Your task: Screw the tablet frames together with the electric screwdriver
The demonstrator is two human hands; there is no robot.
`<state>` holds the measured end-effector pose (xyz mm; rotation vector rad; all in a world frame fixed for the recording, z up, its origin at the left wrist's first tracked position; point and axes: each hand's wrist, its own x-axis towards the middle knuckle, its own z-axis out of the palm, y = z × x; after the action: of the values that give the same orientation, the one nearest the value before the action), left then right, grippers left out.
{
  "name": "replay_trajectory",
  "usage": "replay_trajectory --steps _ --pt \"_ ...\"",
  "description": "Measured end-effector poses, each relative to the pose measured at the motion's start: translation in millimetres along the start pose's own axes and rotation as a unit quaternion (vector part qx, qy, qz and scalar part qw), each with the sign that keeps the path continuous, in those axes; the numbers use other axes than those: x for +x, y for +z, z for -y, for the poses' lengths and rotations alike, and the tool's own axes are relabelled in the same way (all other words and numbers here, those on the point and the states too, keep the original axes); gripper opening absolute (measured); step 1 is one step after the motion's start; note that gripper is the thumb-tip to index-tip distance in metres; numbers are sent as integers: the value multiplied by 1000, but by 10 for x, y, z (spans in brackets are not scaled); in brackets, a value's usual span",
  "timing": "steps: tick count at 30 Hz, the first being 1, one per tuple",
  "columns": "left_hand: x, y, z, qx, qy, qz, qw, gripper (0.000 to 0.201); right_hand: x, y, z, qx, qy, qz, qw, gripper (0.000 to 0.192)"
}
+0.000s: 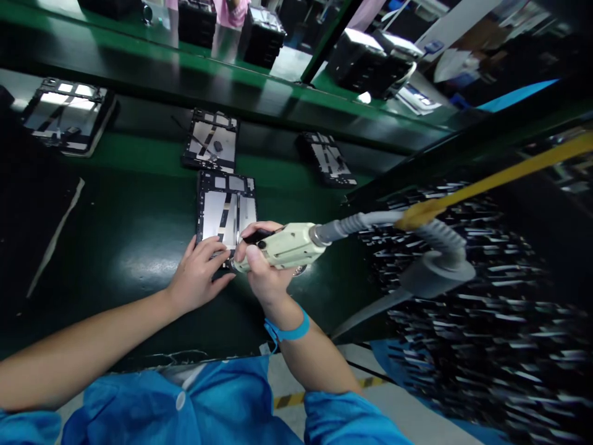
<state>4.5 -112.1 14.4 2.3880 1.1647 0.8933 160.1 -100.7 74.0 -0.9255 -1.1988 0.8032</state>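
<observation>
An electronics assembly line in a factory is indicated. A long dark green conveyor belt (139,216) is seen, with a raised green rail (185,74) behind it. Several opened black tablet chassis with silver inner plates (210,141) are spaced along the belt. A cream-coloured powered screwdriver (282,246) is fed by a grey ribbed hose (440,238) and hung from a yellow cable (500,176). A blue anti-static wrist strap (290,332) and a blue work smock (217,408) are worn. Stacked black trays (262,34) are noted at the stations opposite.
</observation>
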Motion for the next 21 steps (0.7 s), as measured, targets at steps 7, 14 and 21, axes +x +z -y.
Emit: replay_trajectory --steps 7,14,21 --pt "19 -27 -27 7 -1 3 1000 32 -21 11 6 -34 20 19 999 27" --pt "-4 6 8 -8 -4 2 1000 31 -36 28 -1 -46 37 44 997 27" --pt "30 1 0 29 12 11 999 29 -54 1 -49 -44 26 58 997 25"
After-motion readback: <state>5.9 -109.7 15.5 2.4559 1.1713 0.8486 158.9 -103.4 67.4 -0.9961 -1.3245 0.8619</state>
